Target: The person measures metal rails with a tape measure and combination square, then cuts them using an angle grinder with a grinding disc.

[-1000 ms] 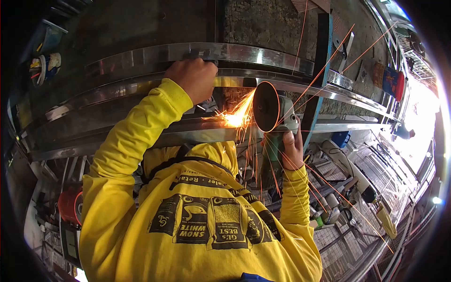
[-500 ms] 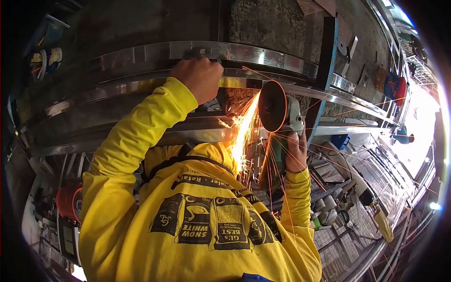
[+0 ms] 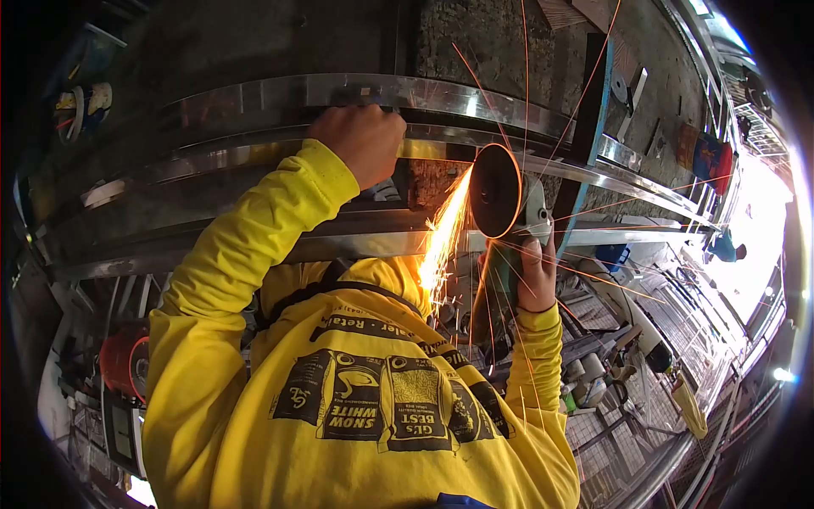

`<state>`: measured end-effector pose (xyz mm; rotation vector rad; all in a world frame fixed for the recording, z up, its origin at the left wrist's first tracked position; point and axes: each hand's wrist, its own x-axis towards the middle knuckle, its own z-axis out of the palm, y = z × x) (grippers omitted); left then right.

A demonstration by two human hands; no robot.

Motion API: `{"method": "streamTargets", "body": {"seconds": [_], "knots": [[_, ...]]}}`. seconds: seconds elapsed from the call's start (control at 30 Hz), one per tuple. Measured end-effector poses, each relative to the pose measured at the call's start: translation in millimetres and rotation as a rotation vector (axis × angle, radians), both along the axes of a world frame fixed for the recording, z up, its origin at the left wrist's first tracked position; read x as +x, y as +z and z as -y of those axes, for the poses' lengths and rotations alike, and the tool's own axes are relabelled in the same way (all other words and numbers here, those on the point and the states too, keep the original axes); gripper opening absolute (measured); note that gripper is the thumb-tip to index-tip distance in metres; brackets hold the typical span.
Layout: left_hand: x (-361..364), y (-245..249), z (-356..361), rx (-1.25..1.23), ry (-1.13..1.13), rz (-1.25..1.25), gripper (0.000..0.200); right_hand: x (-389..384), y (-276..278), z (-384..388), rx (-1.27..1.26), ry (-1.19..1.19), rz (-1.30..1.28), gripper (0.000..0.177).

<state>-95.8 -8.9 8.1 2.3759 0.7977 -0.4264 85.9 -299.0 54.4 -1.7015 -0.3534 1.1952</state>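
Two hands: both were closed on something.
Left hand [image 3: 360, 144]: curled in a fist over the steel rail [image 3: 212, 161].
Right hand [image 3: 536, 276]: wrapped round the angle grinder [image 3: 519, 222].
Disc [image 3: 494, 191]: just right of the left hand, by the lower bar [image 3: 356, 246].
Sparks [image 3: 441, 237]: sprayed toward the yellow shirt [image 3: 365, 399].

Yellow shirt [image 3: 365, 399], black print, upside down in the head view. Two panels read "SNOW WHITE" and "GL'S BEST". The line above them reads partly "Reta…ler". Smaller print is too small to read.
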Motion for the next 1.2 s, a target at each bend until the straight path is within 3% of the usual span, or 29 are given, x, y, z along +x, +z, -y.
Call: {"method": "streamTargets", "body": {"seconds": [0.67,0.93,1.07,1.2], "knots": [[-1.4,-0.9,0.5,0.011,0.006,0.039,0.014,-3.0,9.8,-11.1,0.024,-0.116,-0.182,0.076],[-4.7,-4.4,3.1,0.064,0.000,0.132,0.010,-0.7,12.3,-14.1,-0.009,-0.056,-0.148,0.075],[-4.4,-5.3,2.8,0.061,-0.007,0.110,0.009,2.6,9.6,-9.8,-0.014,-0.039,-0.133,0.072],[-1.9,-1.2,0.9,0.030,-0.003,0.054,0.012,3.5,-1.5,-3.0,0.025,-0.029,-0.061,0.054]]}}
